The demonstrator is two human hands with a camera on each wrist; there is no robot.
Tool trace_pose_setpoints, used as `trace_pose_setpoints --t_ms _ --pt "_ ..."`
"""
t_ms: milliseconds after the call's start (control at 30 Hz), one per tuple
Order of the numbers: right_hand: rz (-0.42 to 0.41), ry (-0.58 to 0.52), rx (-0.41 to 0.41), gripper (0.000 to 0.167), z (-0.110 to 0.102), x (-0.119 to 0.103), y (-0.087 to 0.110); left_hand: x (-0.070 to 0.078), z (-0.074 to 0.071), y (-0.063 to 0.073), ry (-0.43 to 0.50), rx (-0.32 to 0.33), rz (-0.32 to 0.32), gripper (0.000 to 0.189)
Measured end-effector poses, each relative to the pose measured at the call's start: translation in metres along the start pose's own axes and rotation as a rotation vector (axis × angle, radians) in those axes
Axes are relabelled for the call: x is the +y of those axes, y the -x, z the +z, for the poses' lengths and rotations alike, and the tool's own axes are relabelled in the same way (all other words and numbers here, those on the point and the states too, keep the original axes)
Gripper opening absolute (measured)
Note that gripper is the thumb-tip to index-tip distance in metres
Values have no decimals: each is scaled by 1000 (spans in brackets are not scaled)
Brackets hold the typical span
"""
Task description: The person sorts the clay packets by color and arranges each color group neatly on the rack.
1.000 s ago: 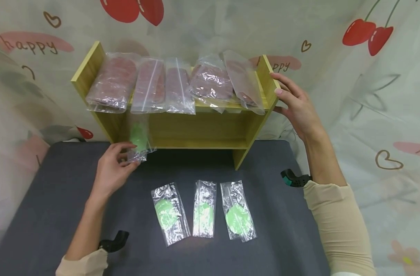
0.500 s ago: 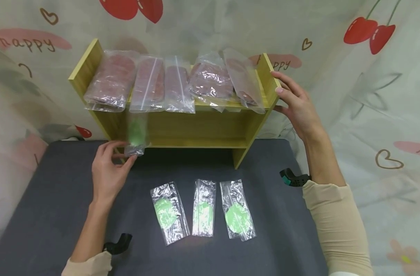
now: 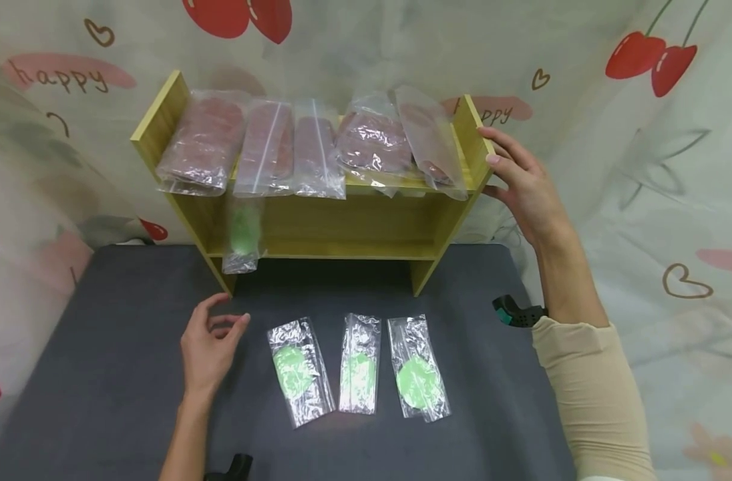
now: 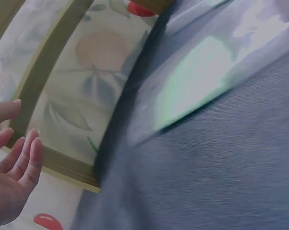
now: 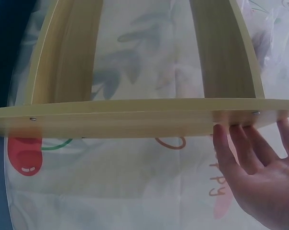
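My left hand [image 3: 210,344] is over the table in front of the rack's left end, holding nothing, its fingers loosely bent. Just beyond it, a clear plastic bag with a green round piece [image 3: 244,230] lies on the lower shelf at the left, its near end sticking out past the shelf edge. My right hand [image 3: 525,187] rests against the right side panel of the wooden rack [image 3: 354,224]; in the right wrist view the fingertips touch the panel's outer face. Three similar bags with green pieces, the left bag [image 3: 300,374], middle bag [image 3: 358,367] and right bag [image 3: 418,374], lie on the table.
Several clear zip bags with reddish-brown contents, one of them the leftmost bag [image 3: 206,140], lean along the rack's upper shelf. The dark grey table [image 3: 131,374] ends behind the rack at a patterned cloth backdrop [image 3: 642,167].
My left hand pushed the bag with the green piece onto the lower shelf, let go, and drew back toward me. The right hand stays at the side panel.
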State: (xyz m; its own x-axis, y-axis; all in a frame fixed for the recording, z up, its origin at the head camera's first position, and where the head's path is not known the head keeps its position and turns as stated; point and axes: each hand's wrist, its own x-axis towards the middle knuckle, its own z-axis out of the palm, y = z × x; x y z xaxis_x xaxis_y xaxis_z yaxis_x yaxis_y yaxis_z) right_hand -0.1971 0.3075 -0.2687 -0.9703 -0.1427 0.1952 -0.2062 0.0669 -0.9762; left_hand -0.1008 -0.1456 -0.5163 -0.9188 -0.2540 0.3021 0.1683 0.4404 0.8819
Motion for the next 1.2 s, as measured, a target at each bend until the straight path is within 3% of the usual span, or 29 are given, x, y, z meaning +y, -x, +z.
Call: trace_pose_setpoints --t_ms 300,467,800,1033,1200 --pt "-6 14 -14 45 -5 1 -2 -14 8 33 -27 -159 31 57" --pt "-5 23 3 44 -6 1 -2 -20 11 48 -24 -212 5 57" --pt "22 18 3 46 -2 -3 -4 -23 8 67 -67 -440 -234 60" --pt "33 13 6 46 -4 -4 -3 -25 16 75 -73 -434 -297 63" --pt "31 11 1 46 -5 -3 -3 -26 26 80 -169 -424 -260 67"
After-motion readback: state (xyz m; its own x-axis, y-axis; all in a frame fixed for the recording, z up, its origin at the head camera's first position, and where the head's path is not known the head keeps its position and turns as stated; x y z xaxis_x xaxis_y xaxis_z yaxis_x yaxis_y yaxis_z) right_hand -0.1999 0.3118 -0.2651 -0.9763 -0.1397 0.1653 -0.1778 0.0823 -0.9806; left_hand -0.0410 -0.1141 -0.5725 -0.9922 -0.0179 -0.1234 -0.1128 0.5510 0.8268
